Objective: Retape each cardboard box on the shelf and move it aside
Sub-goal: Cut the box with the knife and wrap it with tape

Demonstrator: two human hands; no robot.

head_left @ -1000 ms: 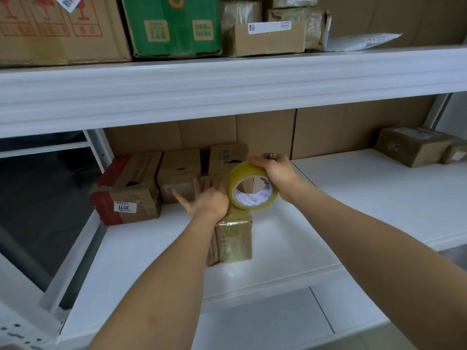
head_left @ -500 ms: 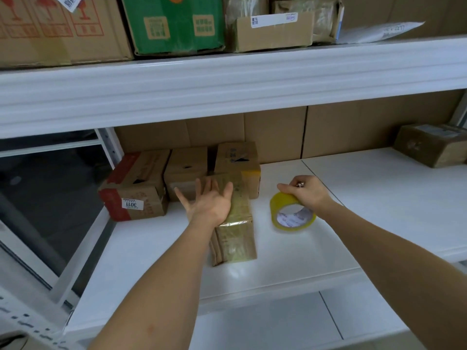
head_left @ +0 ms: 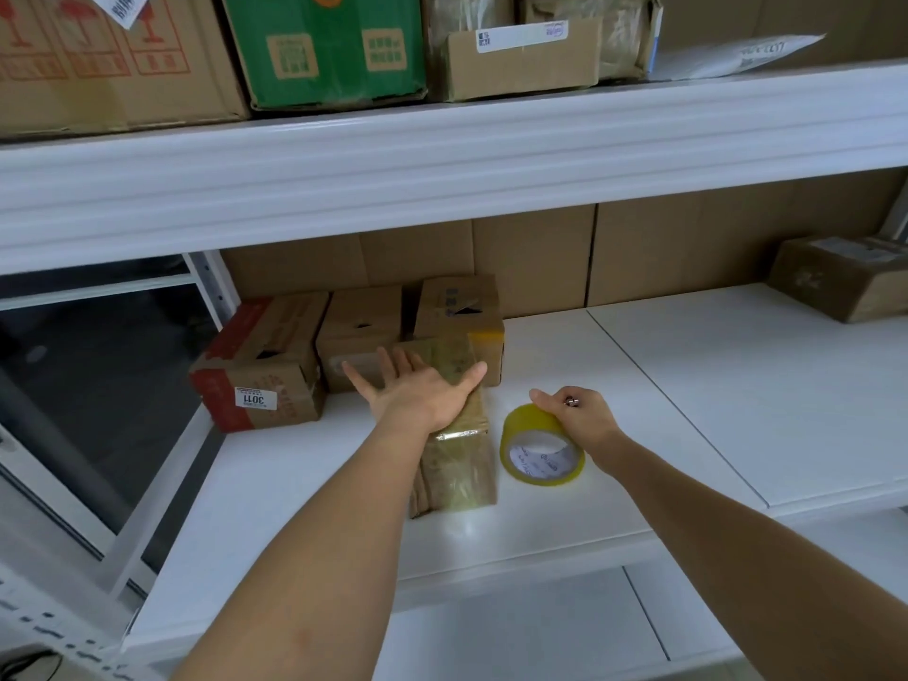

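Note:
A narrow cardboard box wrapped in glossy clear tape lies on the white shelf, long side pointing away from me. My left hand rests flat on its far top with fingers spread. Just right of the box, a yellow tape roll sits on the shelf. My right hand grips the roll's upper rim with curled fingers. Behind the taped box stand three more cardboard boxes: one with red edges and a 3011 label, a middle one, and a right one.
Another brown box sits at the far right of the same shelf. The upper shelf carries large cartons, a green box and small parcels. A white upright post bounds the shelf on the left; brown cardboard lines the back.
My right hand brought the tape roll down from above the box and set it on the shelf to the right. My left hand stayed on the box top.

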